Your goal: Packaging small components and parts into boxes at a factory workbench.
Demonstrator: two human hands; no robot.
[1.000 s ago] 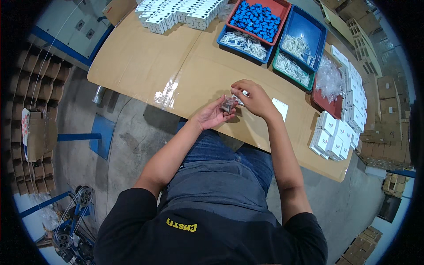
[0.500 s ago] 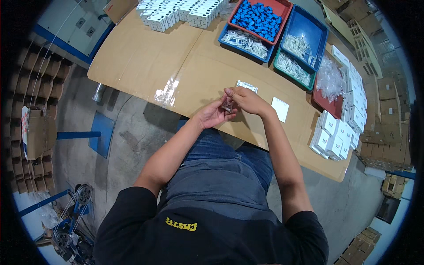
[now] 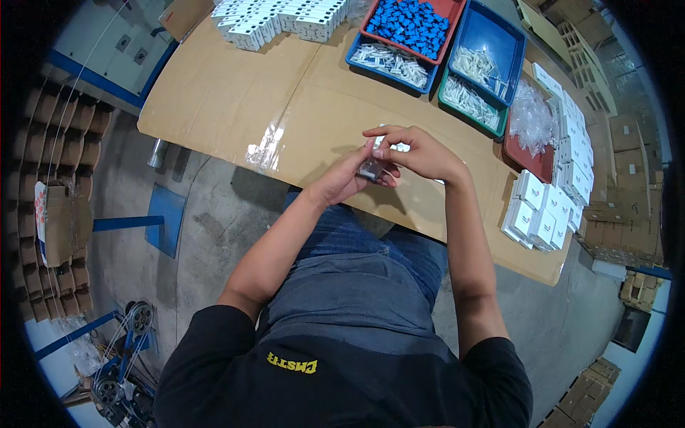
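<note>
A: Where the head view looked straight down, what did both hands hold?

B: Near the picture's centre, the left hand (image 3: 347,178) and the right hand (image 3: 414,151) met over the front part of the cardboard-covered table (image 3: 235,107). Between them sat a small dark part (image 3: 371,170), seemingly inside a clear wrapper, though it was too small to tell. The left fingers curled under it, grasping it from below; the right fingertips (image 3: 382,148) pinched down from above, closed on the same piece.

A: And what lay around the hands?

B: At twelve o'clock stood a red tray of blue pieces (image 3: 412,25), with a blue tray of small white parts (image 3: 389,63) just before it. At one o'clock a second blue tray (image 3: 492,57) and a green tray (image 3: 467,100) held more white parts. At two o'clock lay a heap of clear bags (image 3: 531,118) on a red tray. White boxes (image 3: 535,214) were stacked at three o'clock, and another row of white boxes (image 3: 278,18) ran at eleven o'clock.

A: What could have gone wrong from that position?

B: As a judgement only: the part was held in the air near the table's front edge, above the person's lap. A loosened pinch, or a slippery film, could have let it drop to the lap or onto the concrete floor (image 3: 207,235).
</note>
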